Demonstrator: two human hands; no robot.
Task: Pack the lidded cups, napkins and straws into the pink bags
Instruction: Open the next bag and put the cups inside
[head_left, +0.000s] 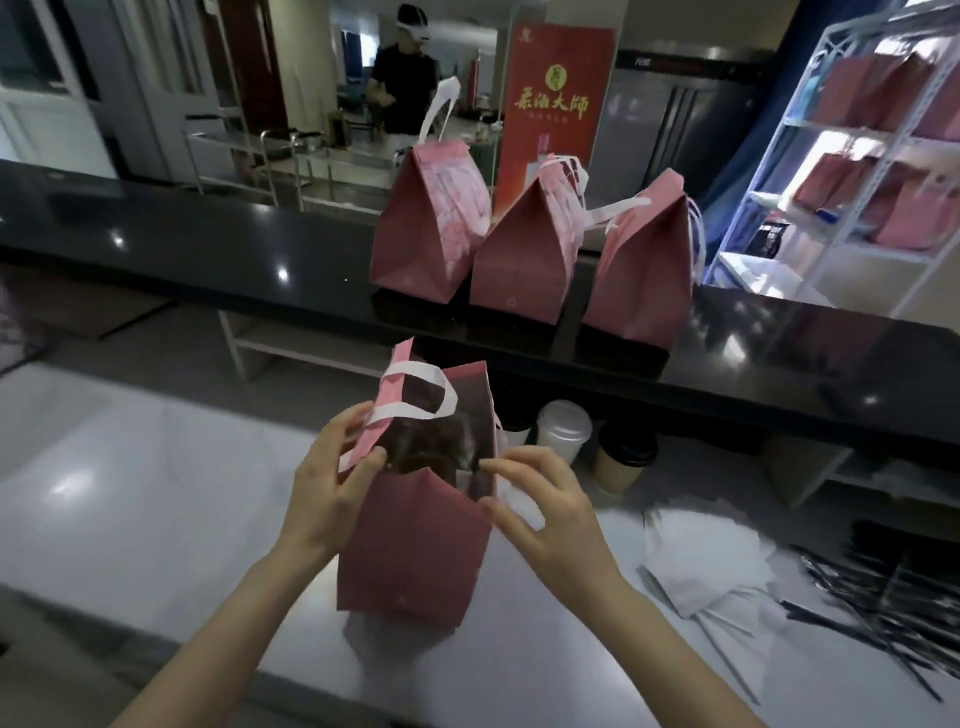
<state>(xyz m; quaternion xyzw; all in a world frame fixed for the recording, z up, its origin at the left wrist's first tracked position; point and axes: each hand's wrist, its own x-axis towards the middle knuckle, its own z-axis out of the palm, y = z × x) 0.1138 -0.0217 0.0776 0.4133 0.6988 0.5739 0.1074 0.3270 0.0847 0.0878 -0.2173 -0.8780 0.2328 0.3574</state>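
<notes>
Open pink bag (415, 551) stands on white counter (156, 493). Left hand (332, 493) pinches its 9 o'clock rim; right hand (545, 514) pinches the 3 o'clock rim. I'd spread both rims evenly, base flat; napkins (696, 551) wait at 4 o'clock.

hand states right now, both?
Left hand: pinches the left rim of the open pink bag.
Right hand: pinches its right rim.
</notes>
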